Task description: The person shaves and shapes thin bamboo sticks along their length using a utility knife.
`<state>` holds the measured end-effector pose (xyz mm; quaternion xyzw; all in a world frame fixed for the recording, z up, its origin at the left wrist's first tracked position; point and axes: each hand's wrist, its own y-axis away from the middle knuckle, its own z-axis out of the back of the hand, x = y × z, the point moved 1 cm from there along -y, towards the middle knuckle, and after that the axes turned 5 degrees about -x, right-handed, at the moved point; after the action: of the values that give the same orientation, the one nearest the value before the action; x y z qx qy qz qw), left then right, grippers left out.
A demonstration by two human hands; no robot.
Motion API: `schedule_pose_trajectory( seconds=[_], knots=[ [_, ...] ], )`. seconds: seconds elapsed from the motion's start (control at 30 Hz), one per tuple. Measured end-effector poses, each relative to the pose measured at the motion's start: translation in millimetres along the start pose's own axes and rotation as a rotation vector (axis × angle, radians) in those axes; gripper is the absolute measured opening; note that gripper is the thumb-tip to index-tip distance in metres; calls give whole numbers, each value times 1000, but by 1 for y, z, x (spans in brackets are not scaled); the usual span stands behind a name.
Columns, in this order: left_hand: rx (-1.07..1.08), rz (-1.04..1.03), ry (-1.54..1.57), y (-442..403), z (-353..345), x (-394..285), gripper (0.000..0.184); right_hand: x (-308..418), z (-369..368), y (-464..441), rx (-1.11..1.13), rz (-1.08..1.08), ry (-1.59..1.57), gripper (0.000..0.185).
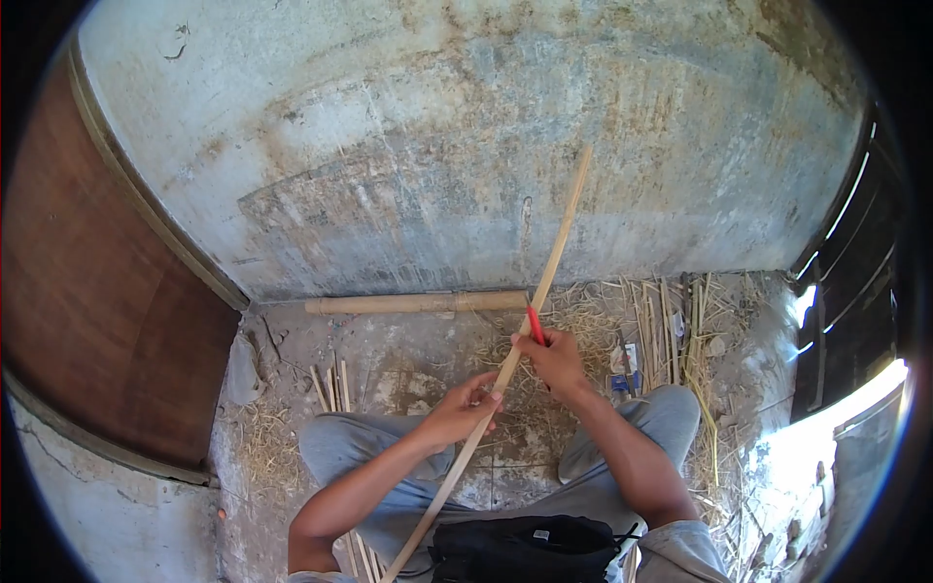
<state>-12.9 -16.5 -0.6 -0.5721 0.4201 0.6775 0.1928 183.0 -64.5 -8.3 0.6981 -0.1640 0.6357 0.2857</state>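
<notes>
Your left hand (461, 416) is partly curled, its fingers around the long, pale, flat strip (559, 245) slanting up from your lap. Your right hand (556, 363) is closed on the slim red-handled tool (535, 326), held against the strip — seemingly working its edge. Moving the tool calls for steady left-hand support.
</notes>
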Motion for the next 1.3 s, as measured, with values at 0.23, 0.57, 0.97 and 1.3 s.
schedule_pose_trajectory(
  seconds=[0.23,0.57,0.97,1.3],
  knots=[
    [206,172,-10,12,-1,-12,29,11,23,-24,-139,88,-109,25],
    [66,140,319,18,-6,-7,26,30,18,48,-121,510,524,27],
    [-60,217,200,28,-6,6,28,19,14,71,45,637,790,21],
    [-131,126,108,31,-13,18,31,16,17,71,-41,737,926,20]
  ],
)
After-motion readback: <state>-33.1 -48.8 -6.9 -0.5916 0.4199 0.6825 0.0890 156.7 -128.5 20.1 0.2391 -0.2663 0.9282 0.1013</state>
